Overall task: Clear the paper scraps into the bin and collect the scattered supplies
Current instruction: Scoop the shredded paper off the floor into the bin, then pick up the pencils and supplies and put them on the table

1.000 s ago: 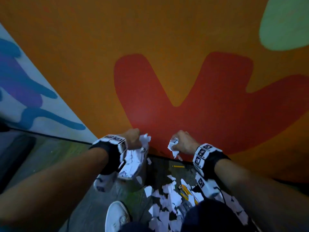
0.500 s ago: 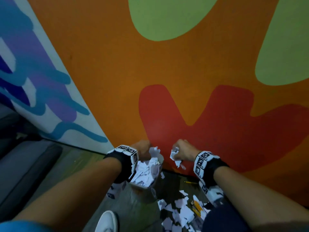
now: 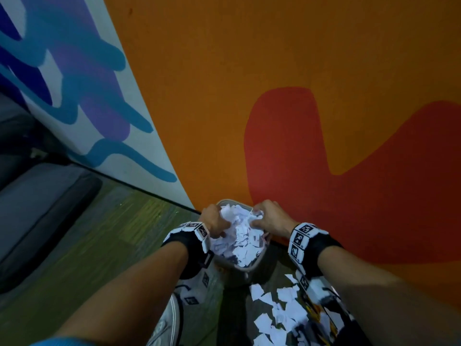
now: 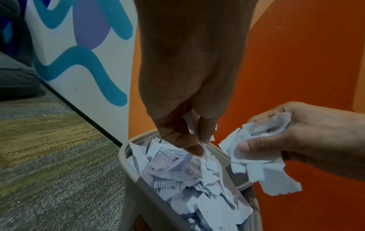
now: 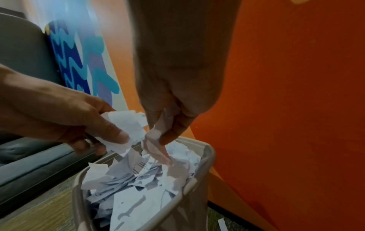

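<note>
- Right now I see one bin (image 3: 252, 267), a pale grey plastic one, standing on the floor (image 3: 104, 236) against the orange wall (image 3: 224, 96), and it is heaped to the rim with torn white paper scraps (image 3: 239, 243), some with printed lines on them.
- My left hand (image 4: 189, 112) hangs over the far left part of the bin's mouth, thumb and fingers curled together and pinching a small bunch of scraps (image 4: 197, 134) whose ends trail down onto the heap.
- My right hand (image 5: 168, 109) is over the far right part of the rim, fingers likewise drawn in around a crumpled wad of scraps (image 5: 158, 139) that droops into the pile; from the left wrist view that wad spills out below the thumb, clear of the bin's edge.
- Both hands are close together, their bunches of paper almost touching above the bin.
- Counting: one bin, two hands, each holding one clump of paper; the scraps in the bin are too many and too tangled for me to number.
- More loose scraps (image 3: 274, 310) lie on the floor just on my side of the bin, near my right forearm, with something yellow (image 3: 313, 309) among them that is too blurred to name.
- One white shoe (image 3: 166, 323) shows at the lower edge, beside the bin.
</note>
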A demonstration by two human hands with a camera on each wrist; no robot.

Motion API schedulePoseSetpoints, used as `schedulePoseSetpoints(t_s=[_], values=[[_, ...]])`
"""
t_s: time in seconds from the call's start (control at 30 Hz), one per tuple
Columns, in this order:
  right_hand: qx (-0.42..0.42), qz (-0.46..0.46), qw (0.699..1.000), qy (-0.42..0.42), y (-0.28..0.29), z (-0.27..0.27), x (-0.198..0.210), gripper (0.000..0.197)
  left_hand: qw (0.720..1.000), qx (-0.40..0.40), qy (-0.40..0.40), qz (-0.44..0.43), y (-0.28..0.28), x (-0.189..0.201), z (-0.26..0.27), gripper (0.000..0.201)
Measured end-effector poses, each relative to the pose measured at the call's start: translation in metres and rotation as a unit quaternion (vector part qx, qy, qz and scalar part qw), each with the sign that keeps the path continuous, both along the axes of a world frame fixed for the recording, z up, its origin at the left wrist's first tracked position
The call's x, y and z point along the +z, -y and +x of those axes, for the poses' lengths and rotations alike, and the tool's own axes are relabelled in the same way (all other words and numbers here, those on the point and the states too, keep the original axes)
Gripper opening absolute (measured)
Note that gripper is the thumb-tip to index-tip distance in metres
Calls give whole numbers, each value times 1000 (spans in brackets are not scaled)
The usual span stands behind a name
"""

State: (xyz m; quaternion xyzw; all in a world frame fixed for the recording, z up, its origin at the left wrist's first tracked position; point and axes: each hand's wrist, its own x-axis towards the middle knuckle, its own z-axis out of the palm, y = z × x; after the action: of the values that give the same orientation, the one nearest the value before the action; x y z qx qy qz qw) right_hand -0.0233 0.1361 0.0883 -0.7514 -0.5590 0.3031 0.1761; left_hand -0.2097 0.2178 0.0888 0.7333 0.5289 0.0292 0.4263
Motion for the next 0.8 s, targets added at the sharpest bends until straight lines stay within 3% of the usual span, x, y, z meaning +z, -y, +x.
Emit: schedulePoseSetpoints(t_s=[0.1, 0.23, 0.3, 0.4, 0.53, 0.67, 0.8], values=[[-13, 3, 999, -38, -6, -7, -6, 51, 999, 16, 19, -45, -3, -10, -3, 14], [8, -19, 999, -46, -6, -15, -9, 72, 997, 46, 13, -54, -4, -12, -10, 32], [16, -30, 999, -30, -4, -14, -9, 78, 999, 31, 0, -9, -6, -12, -14, 42], [29, -34, 999, -6, -2, -10, -6, 79, 995, -3, -19, 94, -8, -7, -17, 38], [26, -27, 999, -1, 5, 11, 11, 78, 989, -47, -3, 139, 2, 6, -6, 26], [-16, 3, 1000, 16, 22, 48, 28, 74, 984, -107, 72, 121, 24, 13, 19, 9], [-49, 5, 999, -12, 61, 76, 15, 70, 977, -149, 144, 57, 55, 4, 55, 10]])
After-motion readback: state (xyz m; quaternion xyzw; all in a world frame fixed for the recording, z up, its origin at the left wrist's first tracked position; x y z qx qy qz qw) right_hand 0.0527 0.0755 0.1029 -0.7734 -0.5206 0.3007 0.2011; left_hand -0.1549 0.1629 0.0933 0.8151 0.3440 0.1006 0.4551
